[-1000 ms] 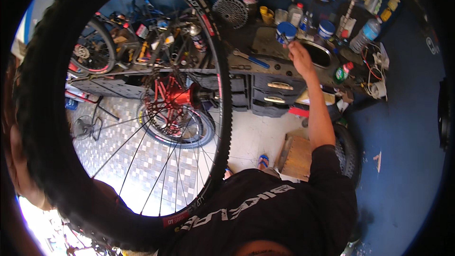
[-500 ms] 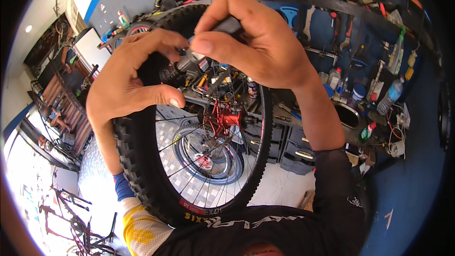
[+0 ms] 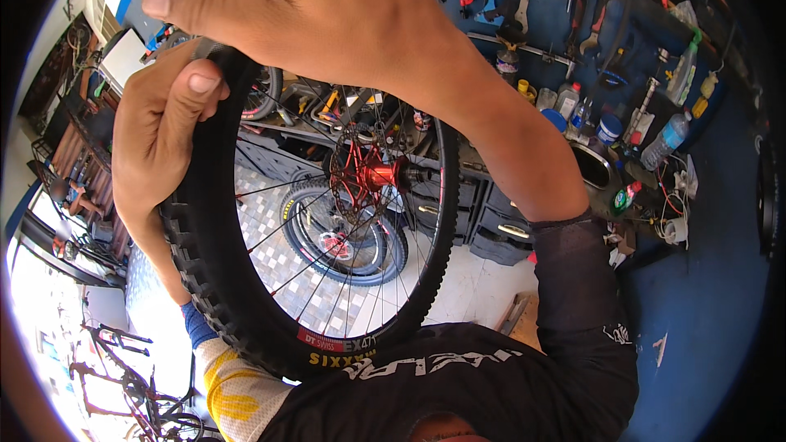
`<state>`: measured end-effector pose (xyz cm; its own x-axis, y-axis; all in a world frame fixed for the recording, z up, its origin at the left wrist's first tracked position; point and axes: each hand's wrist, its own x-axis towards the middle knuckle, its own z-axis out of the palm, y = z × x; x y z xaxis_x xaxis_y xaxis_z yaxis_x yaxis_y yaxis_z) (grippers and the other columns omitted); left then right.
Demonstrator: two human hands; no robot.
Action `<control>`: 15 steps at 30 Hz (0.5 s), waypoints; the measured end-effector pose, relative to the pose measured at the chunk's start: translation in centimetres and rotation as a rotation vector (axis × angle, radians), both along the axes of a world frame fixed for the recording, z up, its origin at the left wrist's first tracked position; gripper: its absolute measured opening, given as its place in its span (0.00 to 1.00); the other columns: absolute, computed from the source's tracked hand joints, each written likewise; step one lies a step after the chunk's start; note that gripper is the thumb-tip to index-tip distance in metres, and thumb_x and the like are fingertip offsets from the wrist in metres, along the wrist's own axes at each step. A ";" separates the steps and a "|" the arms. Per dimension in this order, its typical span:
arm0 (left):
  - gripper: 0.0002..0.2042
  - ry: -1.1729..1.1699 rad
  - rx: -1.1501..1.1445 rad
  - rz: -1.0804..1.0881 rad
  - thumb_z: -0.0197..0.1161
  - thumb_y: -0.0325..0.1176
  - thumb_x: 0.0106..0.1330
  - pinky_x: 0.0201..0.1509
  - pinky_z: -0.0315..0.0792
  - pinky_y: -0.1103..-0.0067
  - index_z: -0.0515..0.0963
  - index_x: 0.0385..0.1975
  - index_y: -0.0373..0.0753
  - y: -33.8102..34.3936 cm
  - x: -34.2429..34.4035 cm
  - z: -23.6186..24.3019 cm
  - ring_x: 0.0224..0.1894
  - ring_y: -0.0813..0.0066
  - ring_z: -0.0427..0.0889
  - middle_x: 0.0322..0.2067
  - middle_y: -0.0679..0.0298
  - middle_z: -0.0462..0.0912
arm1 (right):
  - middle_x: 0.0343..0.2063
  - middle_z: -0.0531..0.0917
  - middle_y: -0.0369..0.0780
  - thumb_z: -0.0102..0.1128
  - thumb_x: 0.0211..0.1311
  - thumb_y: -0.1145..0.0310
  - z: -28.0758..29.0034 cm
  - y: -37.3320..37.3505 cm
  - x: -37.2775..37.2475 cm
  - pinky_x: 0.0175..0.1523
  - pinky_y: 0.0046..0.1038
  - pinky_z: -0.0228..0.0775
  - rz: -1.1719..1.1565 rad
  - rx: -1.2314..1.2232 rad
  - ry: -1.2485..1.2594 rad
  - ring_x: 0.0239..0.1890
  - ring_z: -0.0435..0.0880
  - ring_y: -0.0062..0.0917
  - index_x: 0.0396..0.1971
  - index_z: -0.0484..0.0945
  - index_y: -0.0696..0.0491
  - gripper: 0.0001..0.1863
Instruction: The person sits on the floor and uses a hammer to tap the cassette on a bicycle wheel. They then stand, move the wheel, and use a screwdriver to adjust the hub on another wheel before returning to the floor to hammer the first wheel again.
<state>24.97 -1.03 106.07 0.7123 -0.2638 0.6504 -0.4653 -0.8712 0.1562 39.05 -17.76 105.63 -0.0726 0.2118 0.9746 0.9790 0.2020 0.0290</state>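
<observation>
Head view: both hands' fingers [image 3: 192,90] close on the knobby tyre [image 3: 209,278] top, pinching its tread.

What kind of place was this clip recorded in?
Most likely a bicycle repair workshop. Both hands grip a knobby bicycle wheel with a red hub, hand tools hang on a blue wall board, and bottles crowd the workbench.
</observation>
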 end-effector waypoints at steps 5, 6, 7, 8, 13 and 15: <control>0.27 -0.009 -0.068 -0.079 0.48 0.48 0.84 0.33 0.60 0.76 0.73 0.25 0.31 0.0 -0.5 -0.3 0.26 0.74 0.67 0.21 0.64 0.71 | 0.12 0.74 0.35 0.55 0.76 0.44 1.1 0.2 2.3 0.17 0.23 0.57 0.378 -0.086 -0.170 0.12 0.70 0.19 0.22 0.73 0.53 0.29; 0.27 -0.001 -0.090 -0.069 0.48 0.47 0.84 0.34 0.60 0.76 0.73 0.25 0.31 0.1 -0.4 -0.4 0.27 0.74 0.67 0.21 0.64 0.71 | 0.16 0.77 0.37 0.58 0.75 0.46 1.1 0.0 2.2 0.20 0.23 0.61 0.480 -0.110 -0.176 0.15 0.74 0.20 0.28 0.75 0.55 0.26; 0.26 0.007 -0.111 -0.059 0.47 0.47 0.84 0.34 0.60 0.76 0.73 0.26 0.31 0.4 -0.3 -0.5 0.27 0.74 0.67 0.21 0.64 0.70 | 0.22 0.80 0.40 0.61 0.73 0.47 0.4 -0.4 1.6 0.24 0.24 0.65 0.614 -0.172 -0.082 0.20 0.77 0.22 0.35 0.75 0.58 0.24; 0.26 0.014 -0.130 -0.045 0.47 0.46 0.84 0.34 0.60 0.77 0.72 0.26 0.31 0.7 -0.2 -0.5 0.27 0.74 0.67 0.21 0.64 0.70 | 0.27 0.82 0.43 0.63 0.72 0.48 0.2 -0.6 1.7 0.27 0.27 0.68 0.601 -0.141 -0.117 0.24 0.79 0.25 0.42 0.73 0.59 0.25; 0.21 0.057 0.217 0.134 0.54 0.42 0.80 0.43 0.67 0.75 0.76 0.31 0.28 3.4 -2.3 0.4 0.32 0.71 0.73 0.27 0.59 0.76 | 0.32 0.83 0.50 0.66 0.69 0.48 0.5 -1.9 1.8 0.38 0.40 0.75 0.248 -0.080 -0.356 0.31 0.84 0.39 0.52 0.71 0.64 0.32; 0.17 0.021 0.197 0.041 0.56 0.38 0.79 0.48 0.69 0.73 0.79 0.37 0.26 3.0 0.5 -0.2 0.36 0.68 0.76 0.31 0.56 0.80 | 0.29 0.82 0.49 0.64 0.70 0.48 1.5 -5.7 1.6 0.36 0.40 0.75 0.073 -0.224 -0.400 0.29 0.83 0.39 0.48 0.72 0.63 0.29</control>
<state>25.45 1.97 105.86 0.7379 -0.3549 0.5741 -0.4274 -0.9040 -0.0095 40.63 -23.47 107.11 -0.4563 0.3946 0.7976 0.8827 0.3143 0.3494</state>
